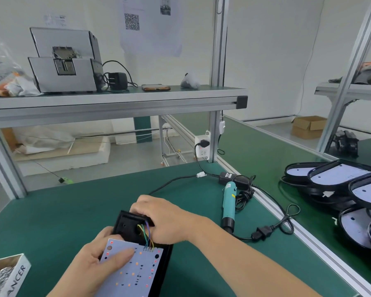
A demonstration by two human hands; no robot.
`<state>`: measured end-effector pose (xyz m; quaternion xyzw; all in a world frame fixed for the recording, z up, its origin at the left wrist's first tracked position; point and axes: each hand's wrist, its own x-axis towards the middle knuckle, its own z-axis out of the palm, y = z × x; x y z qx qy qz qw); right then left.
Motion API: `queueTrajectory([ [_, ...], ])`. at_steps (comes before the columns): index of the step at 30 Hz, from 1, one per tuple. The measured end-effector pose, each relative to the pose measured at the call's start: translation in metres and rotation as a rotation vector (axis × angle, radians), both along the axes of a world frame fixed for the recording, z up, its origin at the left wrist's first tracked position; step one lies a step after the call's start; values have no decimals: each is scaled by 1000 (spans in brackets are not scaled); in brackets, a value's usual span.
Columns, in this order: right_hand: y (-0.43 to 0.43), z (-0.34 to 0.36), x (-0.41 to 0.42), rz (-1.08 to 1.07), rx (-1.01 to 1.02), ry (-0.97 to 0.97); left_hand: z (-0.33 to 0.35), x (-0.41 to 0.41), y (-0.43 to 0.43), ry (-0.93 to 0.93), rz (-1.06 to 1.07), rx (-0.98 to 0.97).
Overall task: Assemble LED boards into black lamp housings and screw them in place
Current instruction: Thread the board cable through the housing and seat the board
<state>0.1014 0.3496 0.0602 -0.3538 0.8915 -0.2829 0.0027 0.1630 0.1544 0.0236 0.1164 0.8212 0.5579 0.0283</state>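
Observation:
A black lamp housing [126, 227] lies on the green mat near the front edge. A white LED board [135, 273] with orange and red dots lies tilted over its near half, joined to the housing by several coloured wires [146, 234]. My left hand [94, 264] grips the board's left edge, thumb pressed on its face. My right hand [161, 217] grips the housing's far right end, fingers curled over its rim. A teal electric screwdriver [228, 202] lies on the mat to the right, untouched.
A box of screws [2, 275] sits at the front left. Black cables and a power adapter [234, 177] trail behind the screwdriver. Stacked black housings with white boards [341, 179] fill the right side. A screw feeder machine [66, 61] stands on the upper shelf.

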Motion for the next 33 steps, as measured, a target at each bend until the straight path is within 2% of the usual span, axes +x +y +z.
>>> queueTrajectory([
  [5, 9, 2, -5, 30, -35, -99, -5, -5, -4, 39, -2, 39],
  [8, 8, 1, -6, -11, -128, -75, -5, -9, -5, 84, 7, 43],
  [12, 5, 5, -6, -50, -133, -6, -5, -11, 0, 124, 22, 35],
  [20, 0, 16, -7, -27, 82, 85, 3, -5, 10, 148, -37, 10],
  [22, 1, 13, -7, -29, 59, 58, 4, -2, 9, 153, -48, -7],
  [26, 11, 14, -6, 33, 48, -119, 2, -1, 2, 138, -40, 4],
  [30, 8, 12, -4, -27, -90, -54, 2, -3, 0, 195, -50, -10],
  [33, 5, 12, -3, -19, -78, -35, 1, -5, 2, 236, -42, -50],
])
